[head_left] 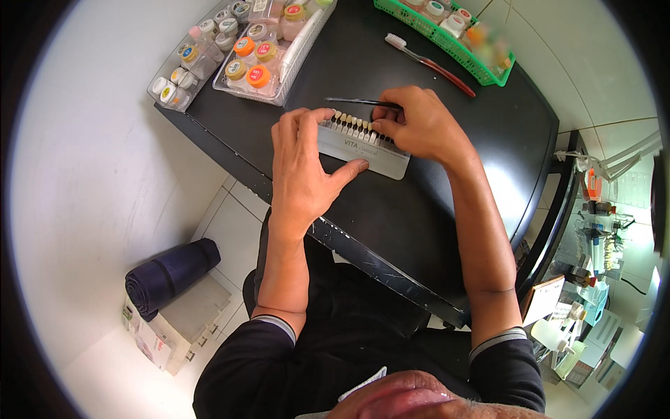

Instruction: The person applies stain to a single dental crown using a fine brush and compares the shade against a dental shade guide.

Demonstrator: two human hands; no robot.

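A silver tooth shade guide (359,155) with a row of tooth-shaped tabs lies at the middle of the black desk. My left hand (302,167) grips its left part, fingertips at the upper edge and thumb on the lower front. My right hand (425,124) is curled around a thin dark tool (349,100) that points left above the tabs. Its thumb touches the tabs near the middle of the row; what lies under those fingertips is partly hidden.
Trays of jars (255,73) stand at the back left, a green basket (444,40) at the back right. A toothbrush (436,68) lies behind my right hand. A cluttered side surface (586,258) is at the right, and a dark rolled mat (172,275) sits below on the left.
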